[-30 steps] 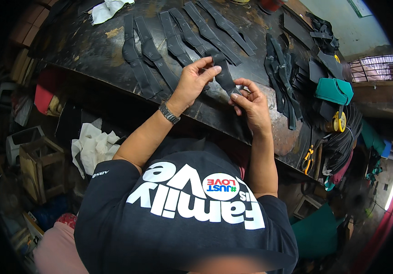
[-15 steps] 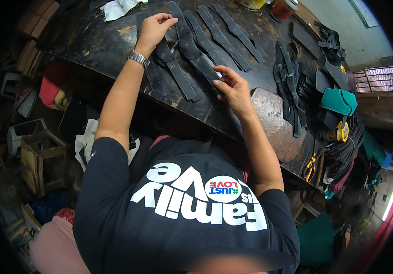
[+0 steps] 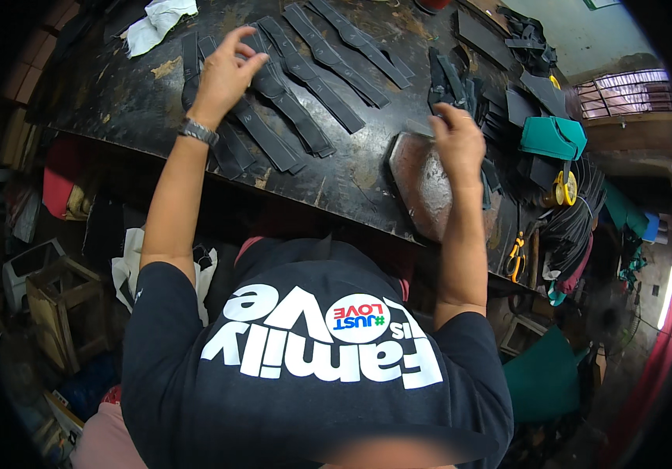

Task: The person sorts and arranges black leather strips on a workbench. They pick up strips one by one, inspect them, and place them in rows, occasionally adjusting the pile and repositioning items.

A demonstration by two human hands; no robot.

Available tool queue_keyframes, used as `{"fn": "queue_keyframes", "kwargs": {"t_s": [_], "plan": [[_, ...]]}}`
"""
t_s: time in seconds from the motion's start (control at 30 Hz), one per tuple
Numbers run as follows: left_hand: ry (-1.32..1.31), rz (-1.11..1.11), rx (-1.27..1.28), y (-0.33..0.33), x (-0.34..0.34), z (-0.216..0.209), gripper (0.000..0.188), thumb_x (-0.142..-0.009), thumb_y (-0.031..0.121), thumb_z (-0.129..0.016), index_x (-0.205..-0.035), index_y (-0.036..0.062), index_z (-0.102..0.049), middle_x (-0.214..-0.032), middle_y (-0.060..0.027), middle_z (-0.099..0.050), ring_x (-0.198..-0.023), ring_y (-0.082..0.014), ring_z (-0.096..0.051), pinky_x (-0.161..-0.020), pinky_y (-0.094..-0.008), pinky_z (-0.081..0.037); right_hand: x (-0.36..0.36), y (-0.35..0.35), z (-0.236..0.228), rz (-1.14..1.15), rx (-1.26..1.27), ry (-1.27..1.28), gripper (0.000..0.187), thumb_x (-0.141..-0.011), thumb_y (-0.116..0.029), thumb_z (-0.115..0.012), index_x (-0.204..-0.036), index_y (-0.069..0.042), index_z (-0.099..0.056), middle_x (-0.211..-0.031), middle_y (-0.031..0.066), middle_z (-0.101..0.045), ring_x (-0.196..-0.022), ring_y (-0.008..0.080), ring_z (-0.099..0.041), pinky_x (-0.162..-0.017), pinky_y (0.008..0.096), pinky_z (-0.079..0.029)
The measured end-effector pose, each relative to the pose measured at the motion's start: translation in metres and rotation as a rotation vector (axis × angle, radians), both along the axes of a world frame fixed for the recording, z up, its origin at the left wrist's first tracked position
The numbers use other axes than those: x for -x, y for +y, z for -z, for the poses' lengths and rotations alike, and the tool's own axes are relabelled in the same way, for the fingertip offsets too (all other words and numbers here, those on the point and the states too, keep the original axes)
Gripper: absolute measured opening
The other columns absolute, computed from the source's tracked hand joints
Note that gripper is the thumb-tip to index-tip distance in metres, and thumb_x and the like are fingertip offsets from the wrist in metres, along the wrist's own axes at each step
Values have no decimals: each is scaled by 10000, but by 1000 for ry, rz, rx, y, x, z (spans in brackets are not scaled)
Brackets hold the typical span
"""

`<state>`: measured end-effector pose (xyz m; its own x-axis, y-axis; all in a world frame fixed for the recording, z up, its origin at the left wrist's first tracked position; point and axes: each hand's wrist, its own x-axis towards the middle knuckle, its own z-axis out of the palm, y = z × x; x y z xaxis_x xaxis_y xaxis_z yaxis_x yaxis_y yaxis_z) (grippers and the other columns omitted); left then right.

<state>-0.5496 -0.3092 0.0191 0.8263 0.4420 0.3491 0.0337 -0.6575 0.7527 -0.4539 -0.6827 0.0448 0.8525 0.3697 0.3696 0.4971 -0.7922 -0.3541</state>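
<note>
Several long black strap pieces (image 3: pixel 324 59), with wider curved middles and pale marks, lie side by side on the dark worktable (image 3: pixel 328 178). My left hand (image 3: pixel 229 78) is over the left part of this row, thumb and fingers apart, holding nothing visible. Closest to it is a strap piece (image 3: pixel 277 95) just to its right. Farther right, my right hand (image 3: pixel 459 148) hovers above a worn stone-like block (image 3: pixel 414 172), at the near side of a heap of black strips (image 3: pixel 449 82). Its fingers are loosely bent and apart; I see nothing in them. The hand covers part of the heap.
A white cloth (image 3: pixel 156 25) lies at the table's far left. On the right are a teal folded piece (image 3: pixel 552 138), a yellow tape roll (image 3: pixel 564 189), orange-handled pliers (image 3: pixel 516 258) and a black cord bundle (image 3: pixel 582 203). A wooden stool (image 3: pixel 62 309) stands at lower left.
My right hand has let go of a strap piece's near end and moved right to the heap of strips. My left hand has loosened its fingers from the strap's far end. The view has shifted.
</note>
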Motion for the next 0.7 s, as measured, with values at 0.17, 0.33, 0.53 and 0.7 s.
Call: {"fn": "queue_keyframes", "kwargs": {"t_s": [0.17, 0.33, 0.53, 0.7], "plan": [[-104, 379, 174, -88, 12, -15, 322, -867, 137, -722, -1175, 70, -657, -933, -62, -663, -708, -111, -616, -657, -246, -524, -48, -65, 18, 304, 263, 77, 338, -813, -252, -712, -1128, -129, -720, -1100, 147, -684, -1061, 339, -639, -890, 435, -506], [-4, 694, 122, -154, 10, -27, 280, -872, 144, -713, -1139, 68, -679, -1033, -75, -646, -915, -177, -644, -783, -290, -520, -53, -73, 19, 348, 35, 174, 301, -837, -225, -644, -1088, -89, -739, -1063, 182, -700, -1016, 374, -660, -900, 442, -509], [-400, 567, -66, -205, -9, -21, 396, -840, 136, -726, -1217, 59, -629, -1137, -124, -615, -1055, -307, -619, -912, -387, -505, -6, -53, -21, -31, 258, -281, 219, -802, -64, -576, -986, -87, -691, -940, 107, -698, -933, 331, -638, -955, 455, -451], [-169, 629, -47, -220, -30, -7, 322, -834, 195, -746, -1088, 16, -665, -883, -126, -667, -742, -248, -632, -716, -354, -517, 21, -17, -33, -300, 273, -385, 176, -729, -14, -602, -872, -106, -650, -835, 46, -640, -896, 266, -598, -1048, 505, -358]]}}
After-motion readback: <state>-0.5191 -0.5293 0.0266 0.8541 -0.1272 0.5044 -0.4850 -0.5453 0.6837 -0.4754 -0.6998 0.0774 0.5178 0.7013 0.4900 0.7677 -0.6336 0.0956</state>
